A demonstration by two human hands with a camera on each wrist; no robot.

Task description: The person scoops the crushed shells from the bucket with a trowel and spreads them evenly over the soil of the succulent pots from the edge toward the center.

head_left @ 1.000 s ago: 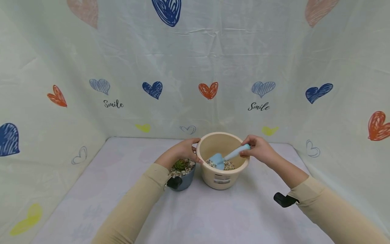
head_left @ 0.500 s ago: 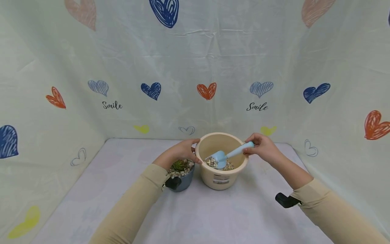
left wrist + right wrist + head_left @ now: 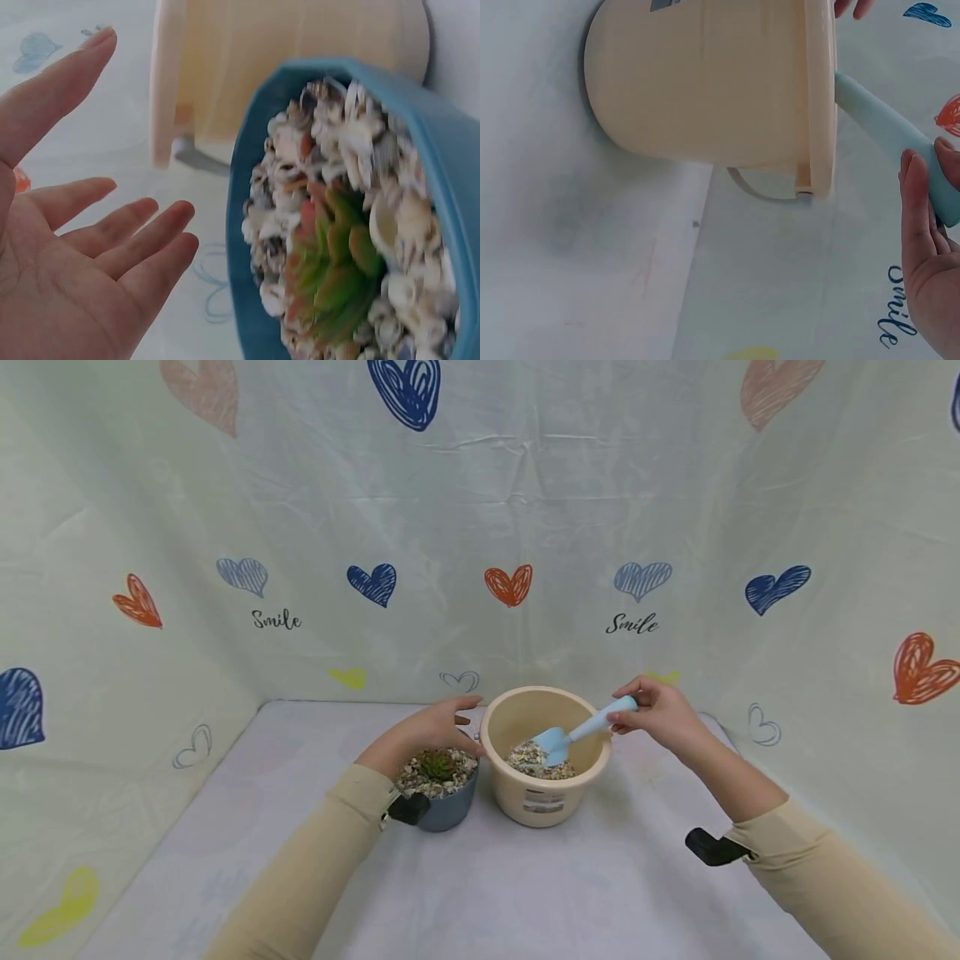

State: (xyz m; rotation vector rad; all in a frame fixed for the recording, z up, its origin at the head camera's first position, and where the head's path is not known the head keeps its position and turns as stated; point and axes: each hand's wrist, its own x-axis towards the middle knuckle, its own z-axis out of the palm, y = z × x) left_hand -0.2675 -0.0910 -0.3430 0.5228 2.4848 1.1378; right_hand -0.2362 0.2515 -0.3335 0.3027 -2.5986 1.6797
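Observation:
A light blue toy shovel [image 3: 600, 722] slants into the cream bucket [image 3: 517, 789], its scoop over shell-like bits [image 3: 528, 758]. My right hand [image 3: 663, 714] grips the end of its handle, above the bucket's right rim. To the bucket's left stands a blue pot [image 3: 450, 812] holding a green succulent [image 3: 341, 262] with reddish tips, ringed by small shells [image 3: 409, 225]. My left hand [image 3: 420, 733] hovers over the pot's far side, fingers spread and holding nothing. In the left wrist view, that hand is apart from both pot and bucket.
The bucket's thin handle [image 3: 761, 192] hangs down at its far side. A pale cloth covers the table [image 3: 525, 893], and a heart-printed curtain [image 3: 435, 510] rises behind and at both sides. Each sleeve carries a black wrist mount [image 3: 712, 847].
My left hand has let go of the bucket rim and moved left, uncovering more of the succulent. My right hand has lifted and shifted right with the shovel, its scoop moving right inside the bucket.

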